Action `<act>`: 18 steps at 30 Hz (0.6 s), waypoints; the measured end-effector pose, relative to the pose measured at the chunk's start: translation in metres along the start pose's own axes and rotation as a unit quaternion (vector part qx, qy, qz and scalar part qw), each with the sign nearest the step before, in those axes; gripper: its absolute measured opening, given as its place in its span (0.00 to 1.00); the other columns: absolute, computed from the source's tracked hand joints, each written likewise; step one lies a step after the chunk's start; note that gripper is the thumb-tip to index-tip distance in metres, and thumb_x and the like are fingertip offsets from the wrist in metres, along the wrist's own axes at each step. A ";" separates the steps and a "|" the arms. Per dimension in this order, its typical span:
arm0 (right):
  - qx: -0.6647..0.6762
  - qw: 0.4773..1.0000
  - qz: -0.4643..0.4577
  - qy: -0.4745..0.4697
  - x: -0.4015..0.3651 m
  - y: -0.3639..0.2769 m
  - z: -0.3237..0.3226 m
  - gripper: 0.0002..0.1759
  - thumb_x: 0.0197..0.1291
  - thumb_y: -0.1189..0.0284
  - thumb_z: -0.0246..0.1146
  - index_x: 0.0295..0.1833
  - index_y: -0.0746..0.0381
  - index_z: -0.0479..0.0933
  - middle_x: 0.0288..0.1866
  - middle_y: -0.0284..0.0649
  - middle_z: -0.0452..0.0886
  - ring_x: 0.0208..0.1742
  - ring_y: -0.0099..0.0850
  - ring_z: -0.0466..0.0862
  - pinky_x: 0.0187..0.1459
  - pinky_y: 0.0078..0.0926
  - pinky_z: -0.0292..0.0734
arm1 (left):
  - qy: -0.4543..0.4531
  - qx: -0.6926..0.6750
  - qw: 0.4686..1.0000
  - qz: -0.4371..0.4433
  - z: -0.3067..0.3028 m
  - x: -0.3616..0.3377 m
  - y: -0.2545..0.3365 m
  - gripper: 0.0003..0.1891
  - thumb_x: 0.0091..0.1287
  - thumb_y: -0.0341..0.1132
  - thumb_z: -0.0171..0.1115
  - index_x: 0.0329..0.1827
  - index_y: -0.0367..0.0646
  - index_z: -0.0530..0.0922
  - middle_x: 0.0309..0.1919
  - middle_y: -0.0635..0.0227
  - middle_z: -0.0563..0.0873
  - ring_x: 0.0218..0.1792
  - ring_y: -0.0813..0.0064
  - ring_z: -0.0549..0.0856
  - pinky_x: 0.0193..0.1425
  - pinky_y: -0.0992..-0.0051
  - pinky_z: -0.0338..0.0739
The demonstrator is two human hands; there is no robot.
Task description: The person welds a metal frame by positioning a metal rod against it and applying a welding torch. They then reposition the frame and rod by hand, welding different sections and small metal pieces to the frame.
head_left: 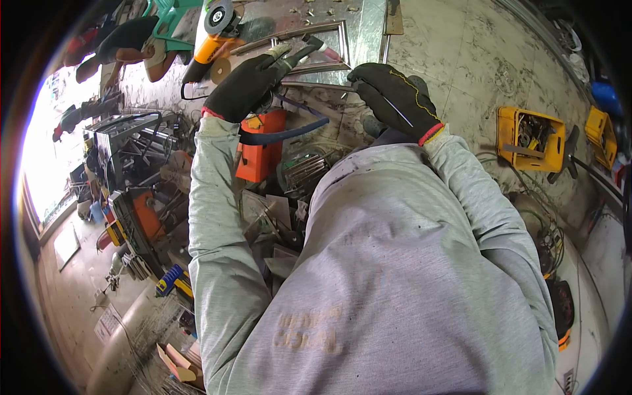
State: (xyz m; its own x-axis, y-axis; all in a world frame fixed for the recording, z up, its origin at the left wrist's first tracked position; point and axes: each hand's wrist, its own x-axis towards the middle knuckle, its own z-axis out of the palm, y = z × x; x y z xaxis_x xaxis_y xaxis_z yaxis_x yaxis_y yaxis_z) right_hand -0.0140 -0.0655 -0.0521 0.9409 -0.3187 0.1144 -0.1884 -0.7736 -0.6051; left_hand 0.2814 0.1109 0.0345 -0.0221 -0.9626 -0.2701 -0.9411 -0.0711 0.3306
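Note:
My left hand [247, 85], in a black glove with a red cuff, is closed around a TIG welding torch [304, 52]. The torch's pinkish cup [326, 49] points over a corner of a rectangular metal frame [343, 41]. A dark blue hose [286, 136] loops below that wrist. My right hand [397, 99], gloved the same way, is closed beside the frame's near right corner. A thin metal rod [398, 112] runs across this hand; its fingertips are partly hidden. Beneath the frame is a shiny metal work surface [368, 29].
An orange angle grinder [209, 47] lies at the surface's left, near a round disc [221, 70]. Below stands an orange-red box [260, 148]. Yellow crates [532, 139] with tools stand at right. Another person [128, 43] is at upper left by a green chair [172, 26].

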 end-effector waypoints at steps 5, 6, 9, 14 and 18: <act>-0.049 0.999 0.010 -0.022 -0.005 -0.001 -0.009 0.34 0.78 0.41 0.50 0.78 0.50 0.73 0.77 0.37 0.79 0.77 0.33 0.78 0.79 0.59 0.63 | -0.042 -0.352 0.899 -0.258 -0.007 0.005 0.016 0.22 0.83 0.41 0.58 0.77 0.48 0.76 0.35 0.68 0.85 0.27 0.78 0.82 0.31 0.73 0.78; -0.094 0.995 0.002 -0.018 -0.007 0.004 -0.003 0.34 0.78 0.41 0.50 0.77 0.49 0.73 0.77 0.37 0.80 0.77 0.33 0.78 0.79 0.60 0.63 | -0.015 -0.365 0.902 -0.231 -0.002 0.004 0.014 0.25 0.84 0.50 0.58 0.76 0.46 0.77 0.27 0.73 0.80 0.22 0.85 0.77 0.27 0.77 0.73; -0.225 0.974 -0.024 -0.007 -0.010 0.014 0.011 0.33 0.78 0.41 0.50 0.77 0.49 0.74 0.76 0.36 0.80 0.77 0.32 0.78 0.79 0.61 0.62 | -0.073 -0.272 0.923 -0.263 -0.015 0.008 0.021 0.24 0.80 0.39 0.62 0.76 0.45 0.76 0.35 0.68 0.84 0.25 0.81 0.80 0.29 0.76 0.76; 0.002 0.992 0.090 -0.089 0.006 -0.018 -0.027 0.30 0.79 0.43 0.49 0.74 0.46 0.76 0.75 0.32 0.82 0.76 0.29 0.79 0.76 0.65 0.61 | -0.001 0.025 0.998 0.058 -0.003 -0.001 -0.005 0.33 0.66 0.22 0.59 0.78 0.44 0.73 0.57 0.53 0.83 0.50 0.51 0.87 0.51 0.60 0.86; 0.007 0.993 0.089 -0.082 0.009 -0.021 -0.031 0.27 0.79 0.45 0.50 0.72 0.45 0.77 0.73 0.30 0.83 0.75 0.28 0.80 0.72 0.69 0.62 | 0.020 0.029 0.997 0.062 0.001 -0.001 -0.008 0.32 0.66 0.23 0.62 0.76 0.45 0.74 0.56 0.50 0.83 0.57 0.44 0.84 0.58 0.54 0.83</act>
State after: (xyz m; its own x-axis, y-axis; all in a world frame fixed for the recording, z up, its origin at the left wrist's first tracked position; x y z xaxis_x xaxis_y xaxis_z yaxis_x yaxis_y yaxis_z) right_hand -0.0101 -0.0689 -0.0137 0.9266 -0.3548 -0.1246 -0.3526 -0.7045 -0.6160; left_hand 0.2882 0.1123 0.0311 -0.1272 -0.9728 -0.1937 -0.9502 0.0634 0.3053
